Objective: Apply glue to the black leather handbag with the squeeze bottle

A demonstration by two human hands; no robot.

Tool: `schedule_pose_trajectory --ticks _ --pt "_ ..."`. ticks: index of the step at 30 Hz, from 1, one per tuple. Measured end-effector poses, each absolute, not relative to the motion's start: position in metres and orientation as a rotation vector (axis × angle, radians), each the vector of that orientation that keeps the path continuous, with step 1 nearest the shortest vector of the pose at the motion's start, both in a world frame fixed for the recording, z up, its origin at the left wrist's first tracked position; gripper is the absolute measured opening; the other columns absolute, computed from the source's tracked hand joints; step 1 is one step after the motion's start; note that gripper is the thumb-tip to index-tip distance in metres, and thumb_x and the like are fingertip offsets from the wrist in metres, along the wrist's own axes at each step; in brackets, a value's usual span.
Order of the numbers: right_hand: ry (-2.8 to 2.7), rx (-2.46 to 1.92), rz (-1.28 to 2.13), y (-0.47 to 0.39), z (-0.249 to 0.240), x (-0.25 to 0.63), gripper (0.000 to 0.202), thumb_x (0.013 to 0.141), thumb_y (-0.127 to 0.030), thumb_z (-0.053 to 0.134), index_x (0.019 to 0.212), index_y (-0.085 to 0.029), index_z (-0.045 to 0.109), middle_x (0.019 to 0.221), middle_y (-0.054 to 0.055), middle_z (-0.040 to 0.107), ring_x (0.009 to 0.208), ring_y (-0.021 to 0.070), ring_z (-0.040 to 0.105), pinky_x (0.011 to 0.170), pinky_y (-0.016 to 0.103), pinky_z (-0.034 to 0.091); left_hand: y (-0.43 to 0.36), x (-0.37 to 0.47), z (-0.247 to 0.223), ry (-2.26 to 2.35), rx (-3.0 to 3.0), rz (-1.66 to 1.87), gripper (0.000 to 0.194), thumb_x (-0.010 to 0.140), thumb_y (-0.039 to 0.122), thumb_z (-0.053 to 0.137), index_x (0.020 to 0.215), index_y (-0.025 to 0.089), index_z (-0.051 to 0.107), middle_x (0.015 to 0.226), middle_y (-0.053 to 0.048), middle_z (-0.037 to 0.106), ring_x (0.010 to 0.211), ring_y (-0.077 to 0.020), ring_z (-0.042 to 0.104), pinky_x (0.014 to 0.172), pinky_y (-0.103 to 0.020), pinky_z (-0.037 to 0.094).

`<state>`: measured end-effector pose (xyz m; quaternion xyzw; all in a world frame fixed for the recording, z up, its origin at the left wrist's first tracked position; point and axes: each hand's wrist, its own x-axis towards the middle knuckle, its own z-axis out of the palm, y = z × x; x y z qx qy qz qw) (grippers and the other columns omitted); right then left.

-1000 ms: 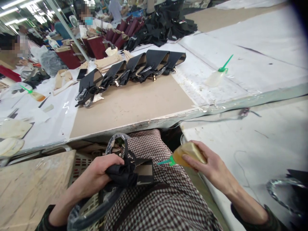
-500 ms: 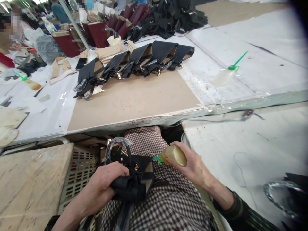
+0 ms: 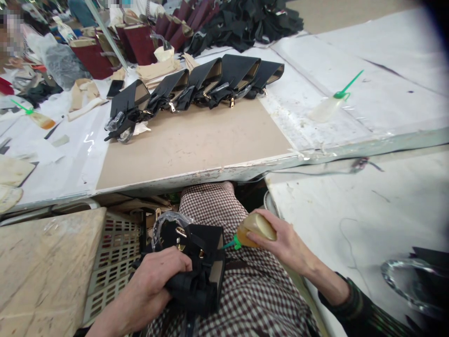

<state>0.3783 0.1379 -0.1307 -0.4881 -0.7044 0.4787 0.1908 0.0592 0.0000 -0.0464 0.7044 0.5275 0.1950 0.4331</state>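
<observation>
On my lap, over a checkered apron (image 3: pixel 206 199), lies a black handbag (image 3: pixel 208 236) with gold fittings and a plastic-wrapped handle (image 3: pixel 161 229). My left hand (image 3: pixel 159 276) is closed around bunched black material of the bag. In my right hand (image 3: pixel 280 241) I grip a squeeze bottle (image 3: pixel 257 229) of yellowish liquid, tilted with its green nozzle pointing left. The nozzle tip reaches the bag's right edge, at the tan inner side; whether it touches I cannot tell.
Several black bag pieces (image 3: pixel 205 75) stand in a row on the worktable's brown board (image 3: pixel 189 145). Two more green-tipped bottles lie left (image 3: pixel 42 120) and right (image 3: pixel 324 108). A plastic crate (image 3: pixel 115 262) stands at my left, a white surface (image 3: pixel 351 220) at my right.
The bag has turned slightly in my left hand, showing more of its front and fittings. My right hand and the bottle have shifted slightly right, and the nozzle now angles further downward.
</observation>
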Motion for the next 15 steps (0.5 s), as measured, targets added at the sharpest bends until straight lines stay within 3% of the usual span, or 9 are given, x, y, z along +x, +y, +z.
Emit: schedule_pose_trajectory --ticks 5,10,15 --pt "-1.958 -1.401 1.166 0.133 -0.137 0.378 0.054 0.088 -0.058 0.073 0.126 -0.024 0.058 0.117 0.008 0.074 0.103 0.0317 0.071 0.09 0.046 0.057 -0.001 0.061 -0.05 1.303 1.76 0.504 0.036 0.081 -0.005 0.043 0.1 0.023 0.055 0.096 0.001 0.064 0.09 -0.0142 0.059 0.079 -0.025 0.038" --pt "-1.961 -1.394 1.364 0.131 -0.128 0.381 0.048 0.089 -0.056 0.072 0.124 -0.025 0.06 0.106 0.004 0.075 0.093 0.0276 0.072 0.082 0.04 0.058 -0.007 0.062 -0.053 1.323 1.75 0.49 0.036 0.08 -0.006 0.042 0.099 0.023 0.055 0.097 0.002 0.064 0.09 -0.0135 0.059 0.079 -0.024 0.038" --pt "-1.822 -1.507 1.343 0.129 -0.115 0.383 0.05 0.086 -0.06 0.071 0.119 -0.023 0.062 0.105 0.005 0.075 0.095 0.0292 0.072 0.083 0.04 0.057 -0.012 0.065 -0.052 1.321 1.781 0.516 0.036 0.08 -0.005 0.042 0.098 0.023 0.055 0.094 0.002 0.065 0.087 -0.0127 0.06 0.076 -0.023 0.039"
